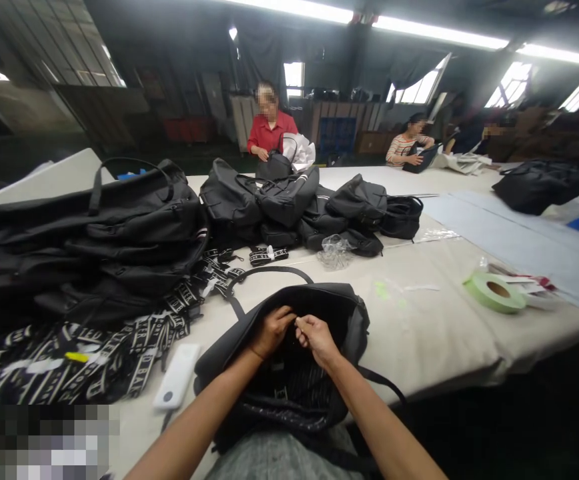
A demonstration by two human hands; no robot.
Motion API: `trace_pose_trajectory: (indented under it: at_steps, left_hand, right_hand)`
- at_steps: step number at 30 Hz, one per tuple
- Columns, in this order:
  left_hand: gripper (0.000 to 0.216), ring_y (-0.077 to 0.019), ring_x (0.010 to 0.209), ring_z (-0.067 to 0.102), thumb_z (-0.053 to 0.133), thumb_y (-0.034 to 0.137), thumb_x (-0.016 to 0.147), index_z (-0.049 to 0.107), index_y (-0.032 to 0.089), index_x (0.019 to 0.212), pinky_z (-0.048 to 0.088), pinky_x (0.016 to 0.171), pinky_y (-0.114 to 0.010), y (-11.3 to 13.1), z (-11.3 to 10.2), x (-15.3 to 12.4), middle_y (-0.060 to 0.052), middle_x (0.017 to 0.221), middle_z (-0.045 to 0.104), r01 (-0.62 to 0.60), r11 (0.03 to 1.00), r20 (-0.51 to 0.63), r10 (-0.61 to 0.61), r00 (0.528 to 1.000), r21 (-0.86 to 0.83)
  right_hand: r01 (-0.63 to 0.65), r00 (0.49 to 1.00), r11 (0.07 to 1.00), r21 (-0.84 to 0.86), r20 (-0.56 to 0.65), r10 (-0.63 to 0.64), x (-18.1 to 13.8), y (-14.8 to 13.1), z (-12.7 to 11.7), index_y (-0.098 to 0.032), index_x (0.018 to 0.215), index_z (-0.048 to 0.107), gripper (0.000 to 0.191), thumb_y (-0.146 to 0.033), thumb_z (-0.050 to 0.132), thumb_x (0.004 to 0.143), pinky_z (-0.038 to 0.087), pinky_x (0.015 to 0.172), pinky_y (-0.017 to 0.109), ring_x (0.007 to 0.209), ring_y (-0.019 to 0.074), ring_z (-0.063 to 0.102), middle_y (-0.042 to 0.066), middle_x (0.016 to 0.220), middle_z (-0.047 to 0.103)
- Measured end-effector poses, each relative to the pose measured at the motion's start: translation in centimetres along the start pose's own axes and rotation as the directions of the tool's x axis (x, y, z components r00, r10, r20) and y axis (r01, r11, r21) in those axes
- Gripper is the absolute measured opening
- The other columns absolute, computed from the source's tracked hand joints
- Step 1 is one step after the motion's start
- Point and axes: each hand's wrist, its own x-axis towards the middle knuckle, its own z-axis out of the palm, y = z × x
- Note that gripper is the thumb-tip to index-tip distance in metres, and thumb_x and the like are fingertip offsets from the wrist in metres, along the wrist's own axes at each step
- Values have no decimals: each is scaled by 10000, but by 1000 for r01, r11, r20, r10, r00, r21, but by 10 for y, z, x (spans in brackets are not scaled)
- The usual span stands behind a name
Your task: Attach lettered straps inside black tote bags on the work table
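Dim workshop space with strip lights overhead surrounds a long pale desk [434,320] that runs from the near edge away toward two other people working at its far end. Along the left side lies a large heap of black bags [119,227], with a smaller cluster of bags [314,207] further back near the middle, and a tangle of patterned straps [94,353] spilling toward the near left corner.

At the near edge, partly hanging off it, sits the black bag [314,313] being worked on, its mouth open toward the wearer. Both hands are at the rim of that opening: the left hand [269,331] is curled closed on the bag's edge, and the right hand [317,338] is pinched shut on something small there, perhaps a zip pull or fastening, too small to tell. The step looks like fitting or closing a detail at the opening; the next move likely needs a fine, steady pull while the other hand braces the fabric.

Open room lies to the right, bare as far as the green tape roll [494,292]. A white device [177,377] lies just left of the bag.
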Motion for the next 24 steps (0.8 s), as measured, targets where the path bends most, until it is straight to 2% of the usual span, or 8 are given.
trace_pose_trajectory:
  at_steps: [3, 6, 8, 11, 14, 19, 21, 24]
  left_hand:
    - [239, -233, 910, 643, 492, 233, 911, 728, 201, 935, 520, 849, -341, -2, 3, 1, -111, 993, 675, 42, 999, -95, -44, 995, -17]
    - [243, -242, 913, 636, 491, 261, 920, 723, 200, 953, 507, 869, -345, 3, 8, -3, -113, 967, 667, 104, 994, -180, -108, 978, -31]
    - [238, -263, 966, 619, 493, 244, 913, 722, 208, 967, 479, 925, -366, 8, 9, -10, -117, 985, 663, 153, 988, -206, -157, 966, -38]
    - [216, -288, 992, 599, 530, 165, 856, 728, 231, 909, 442, 968, -393, 14, 8, -21, -107, 991, 670, 226, 973, -179, -231, 956, -49]
    - [198, -285, 923, 599, 530, 133, 830, 708, 221, 827, 437, 944, -406, 20, 6, -24, -104, 905, 658, 316, 947, -166, -323, 932, -66]
    - [155, -252, 828, 602, 508, 180, 856, 647, 186, 789, 460, 850, -390, 29, 4, -17, -84, 799, 629, 479, 862, -166, -503, 848, -165]
    - [140, -216, 707, 606, 511, 214, 858, 627, 168, 794, 489, 710, -342, 30, 2, -13, -65, 737, 618, 557, 795, -127, -595, 794, -241]
    - [124, -153, 520, 555, 513, 206, 834, 596, 141, 769, 439, 497, -257, 28, -2, -6, -29, 639, 585, 645, 678, -40, -700, 713, -353]
  right_hand:
    - [-13, 1000, 997, 71, 15, 12, -1, -1, -1, -121, 769, 621, 500, -545, 809, 582, 377, 444, 179, 487, 84, 535, 25, 603, 631]
    - [-44, 996, 986, 158, 85, 31, -4, -1, -3, -109, 848, 665, 507, -424, 882, 515, 512, 618, 219, 651, 136, 644, 75, 735, 694]
    - [-32, 994, 985, 167, 111, 13, -6, 0, -4, -104, 868, 691, 501, -328, 906, 474, 541, 736, 255, 746, 166, 673, 94, 805, 714]
    - [12, 999, 997, 80, 51, -16, -6, 3, -3, -99, 834, 718, 467, -337, 902, 476, 557, 771, 295, 752, 193, 690, 103, 800, 721]
    - [49, 999, 998, -35, -12, -50, -4, 6, -1, -93, 797, 730, 469, -415, 884, 493, 576, 722, 312, 696, 213, 698, 106, 744, 718]
    - [126, 992, 989, -83, 3, -126, 3, 4, -1, -98, 840, 737, 502, -488, 839, 540, 572, 582, 274, 597, 186, 677, 86, 702, 707]
    - [145, 989, 985, -93, 11, -144, 5, 1, -1, -95, 862, 733, 510, -492, 827, 556, 551, 519, 249, 542, 163, 651, 74, 663, 695]
    - [167, 986, 983, -80, 13, -166, 8, -2, 1, -92, 840, 706, 497, -481, 830, 556, 547, 507, 240, 521, 158, 642, 66, 622, 683]
